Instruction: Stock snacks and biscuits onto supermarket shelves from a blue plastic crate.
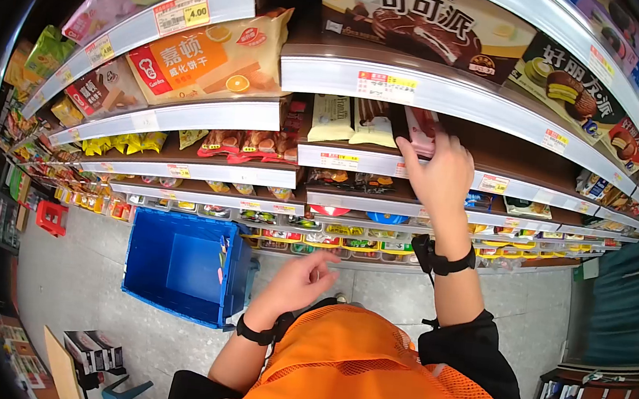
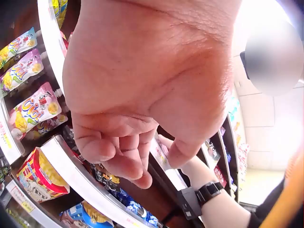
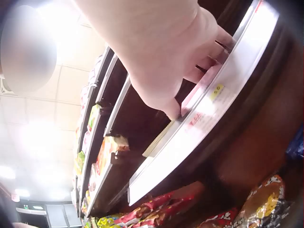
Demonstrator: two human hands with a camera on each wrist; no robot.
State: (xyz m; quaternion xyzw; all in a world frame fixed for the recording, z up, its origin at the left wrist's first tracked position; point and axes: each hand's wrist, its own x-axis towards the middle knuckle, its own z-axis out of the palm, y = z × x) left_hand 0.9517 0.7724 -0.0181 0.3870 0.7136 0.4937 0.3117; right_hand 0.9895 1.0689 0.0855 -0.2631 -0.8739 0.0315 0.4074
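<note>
In the head view the right hand reaches onto a middle shelf, its fingers over a pink packet just right of two cream-coloured packets. From the right wrist view, that hand has its thumb at the near edge of the pink packet, behind the shelf's white price strip. The left hand hangs in the air in front of the lower shelves, fingers loosely bent and holding nothing. Seen from the left wrist, its palm and curled fingers touch no goods.
A blue crate stands on the floor at the left. Large biscuit packs and chocolate pie boxes fill shelves above and beside the right hand. A red basket is at the far left, and a teal stool lower down.
</note>
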